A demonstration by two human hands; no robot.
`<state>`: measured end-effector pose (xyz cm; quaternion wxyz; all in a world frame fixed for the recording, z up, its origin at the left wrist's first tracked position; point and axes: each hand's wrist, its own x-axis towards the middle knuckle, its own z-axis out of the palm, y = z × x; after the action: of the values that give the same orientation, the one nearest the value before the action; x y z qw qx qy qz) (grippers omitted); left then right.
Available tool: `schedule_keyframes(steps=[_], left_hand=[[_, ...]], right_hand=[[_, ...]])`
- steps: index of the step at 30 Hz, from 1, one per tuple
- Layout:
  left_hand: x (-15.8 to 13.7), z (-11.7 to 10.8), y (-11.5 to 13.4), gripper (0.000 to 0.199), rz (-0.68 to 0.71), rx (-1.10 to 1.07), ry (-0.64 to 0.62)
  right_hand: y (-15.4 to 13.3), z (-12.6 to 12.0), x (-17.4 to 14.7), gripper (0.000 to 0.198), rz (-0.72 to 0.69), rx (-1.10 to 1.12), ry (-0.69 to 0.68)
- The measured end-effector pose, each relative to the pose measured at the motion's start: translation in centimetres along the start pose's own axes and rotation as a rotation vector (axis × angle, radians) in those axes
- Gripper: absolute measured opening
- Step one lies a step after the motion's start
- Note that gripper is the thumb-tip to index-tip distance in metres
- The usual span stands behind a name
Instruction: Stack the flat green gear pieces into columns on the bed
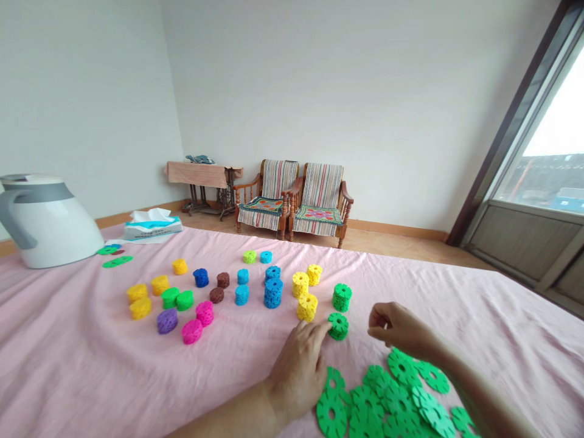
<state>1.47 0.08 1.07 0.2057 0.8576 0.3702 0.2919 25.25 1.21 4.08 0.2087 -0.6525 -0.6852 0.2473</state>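
Nearest, along the near side of the surface: loose green discs [365, 404] — thin, flat, plastic-looking, slotted around the rims and holed at the centre — heaped and overlapping. Just beyond, left hand [298, 359] palm down and low, fingers gently bent and apart, index fingertip touching the left side of the nearer green stack [338, 328]; grip loose, not closed around anything. Toward the right edge, right hand [395, 328] raised over the pink cloth [524, 365], wrist bent, fingers curled toward the thumb; grip narrow, cannot tell whether around anything. Behind the nearer green stack, toward the far edge, the farther green stack [342, 298], another upright notched cylinder.

Left of both, three yellow stacks [307, 309], close together; then blue stacks [273, 294], brown stacks [216, 295], magenta stacks [191, 332] and a purple stack [167, 321], all stubby, with ridged sides. Nearer the far edge, a lime stack [249, 257]. Toward the far left, a smooth white kettle [59, 228] with grey handle and a cardboard-looking tissue box [152, 229]. Past the far edge, wooden armchairs [319, 194] draped in striped woven fabric — legs turned, seats patterned.
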Motion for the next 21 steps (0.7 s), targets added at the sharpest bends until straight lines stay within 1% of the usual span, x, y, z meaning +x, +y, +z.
schedule_keyframes(steps=[2,4,6,9,13,17,19,21], left_hand=[[0.0,0.0,0.0,0.06,-0.009,-0.003,0.011],[0.0,0.1,0.0,0.059,-0.014,-0.005,0.018],[0.0,0.1,0.0,0.058,-0.013,-0.006,0.024],[-0.1,0.1,0.0,0.057,-0.013,-0.002,0.027],[-0.1,0.1,0.1,0.058,-0.01,0.006,0.011],[-0.1,0.0,0.1,0.061,-0.005,0.015,0.007],[0.0,-0.1,0.1,0.061,-0.001,0.017,0.004],[0.0,-0.1,0.1,0.061,0.002,0.015,0.003]], right_hand=[[0.7,-1.7,-1.2,0.011,-0.02,-0.19,-0.092],[1.0,-2.8,-2.1,0.02,0.013,-0.291,-0.177],[1.0,-3.2,-2.6,0.024,0.041,-0.323,-0.244],[0.8,-3.1,-2.7,0.025,0.031,-0.326,-0.286],[0.8,-3.0,-2.4,0.02,0.0,-0.302,-0.281],[0.3,-3.1,-2.3,0.011,-0.038,-0.222,-0.235],[-0.1,-2.9,-2.2,0.01,-0.049,-0.122,-0.227],[-0.5,-2.4,-1.9,0.01,-0.047,0.037,-0.263]])
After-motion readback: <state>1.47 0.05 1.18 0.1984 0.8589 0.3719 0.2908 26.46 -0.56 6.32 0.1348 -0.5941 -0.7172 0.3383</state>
